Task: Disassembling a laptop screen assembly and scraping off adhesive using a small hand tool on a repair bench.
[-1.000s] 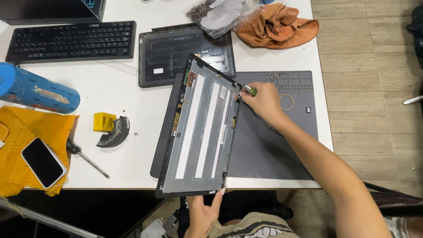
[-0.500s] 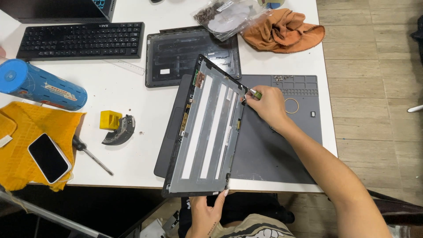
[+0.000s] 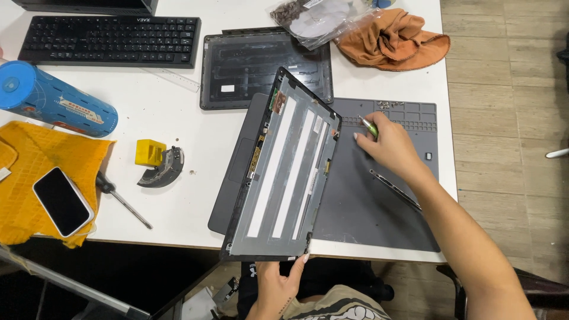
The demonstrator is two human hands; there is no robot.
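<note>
The laptop screen panel (image 3: 284, 178) stands tilted up on its near edge, its grey metallic back facing the camera, crossed lengthwise by three pale glossy strips, with a thin dark frame and a small circuit strip along its left side. The left hand (image 3: 278, 284) props it from below at the table's front edge, fingers pressed up against the bottom rim, so it is a supporting hold rather than a full clasp. Just right of the panel's top corner, the right hand (image 3: 388, 145) is curled closed around a slim tool with a green handle (image 3: 368, 126), its tip pointing back toward the panel. That hand hovers over the grey repair mat (image 3: 379, 213), a matte rubbery sheet with moulded little trays along its far edge holding tiny screws (image 3: 388, 104). A thin dark metal strip (image 3: 394, 189) lies on the mat just beneath the wrist. Beyond the panel, a black plastic bottom cover (image 3: 249, 65) lies flat, ribbed inside. Farther out past the right hand: a crumpled orange cloth (image 3: 397, 41) and a clear bag (image 3: 314, 18). Left of the grip: a yellow block (image 3: 149, 152), a screwdriver (image 3: 121, 198), a phone (image 3: 62, 201) on yellow cloth (image 3: 35, 154), a blue cylinder (image 3: 56, 101), a black keyboard (image 3: 109, 40).
</note>
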